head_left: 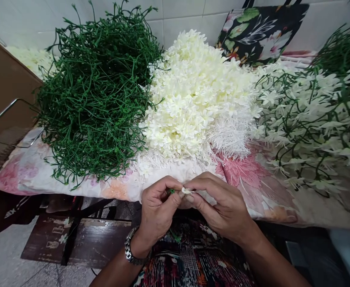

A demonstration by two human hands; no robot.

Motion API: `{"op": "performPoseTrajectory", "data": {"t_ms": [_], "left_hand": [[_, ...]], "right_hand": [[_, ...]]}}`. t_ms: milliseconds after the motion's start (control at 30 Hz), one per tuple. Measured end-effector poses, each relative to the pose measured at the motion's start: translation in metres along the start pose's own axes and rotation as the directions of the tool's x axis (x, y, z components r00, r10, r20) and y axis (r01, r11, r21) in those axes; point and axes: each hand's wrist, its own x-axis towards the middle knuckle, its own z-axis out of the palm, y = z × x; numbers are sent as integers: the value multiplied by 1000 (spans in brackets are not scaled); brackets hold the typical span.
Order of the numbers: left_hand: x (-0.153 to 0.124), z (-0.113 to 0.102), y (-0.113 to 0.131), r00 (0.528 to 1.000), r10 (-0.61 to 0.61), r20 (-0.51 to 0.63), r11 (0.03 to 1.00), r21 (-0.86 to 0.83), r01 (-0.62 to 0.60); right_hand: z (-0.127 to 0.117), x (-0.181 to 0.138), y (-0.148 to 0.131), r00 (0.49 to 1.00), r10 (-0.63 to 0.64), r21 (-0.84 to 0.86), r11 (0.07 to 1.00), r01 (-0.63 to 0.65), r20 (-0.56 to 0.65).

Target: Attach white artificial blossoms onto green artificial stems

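Both hands meet just in front of the padded table's near edge, with their fingertips nearly touching. My left hand (160,207) is closed in a pinch on a green plastic flower stem (172,191), most of it covered by the fingers. Between the two sets of fingertips sits a small white artificial flower piece (186,191). My right hand (224,203) pinches this white piece, and a thin pale strand sticks out beside its thumb. Exactly how stem and white piece touch is hidden by the fingers.
A tall heap of green stems (97,95) stands at left, cream-white blossoms (189,87) in the middle. Thin white stamens (230,135) lie before them. White flowers on stems (312,119) spread at right. Behind is a floral bag (261,34); a cardboard box (7,87) borders the left.
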Motion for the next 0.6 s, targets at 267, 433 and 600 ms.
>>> {"op": "performPoseTrajectory", "data": {"t_ms": [267,433,600], "left_hand": [[-1,-2,7,996,-1,85,985,174,-14],[-1,-6,3,991,85,99,971,216,-105],[0,-5,6,973,190,134,936,275,-221]], "right_hand": [[0,-8,6,995,79,-57,995,-83,-65],[-6,-6,3,989,134,-32,990,-136,-64],[-12,3,-9,997,63,-28,998,-64,-35]]}}
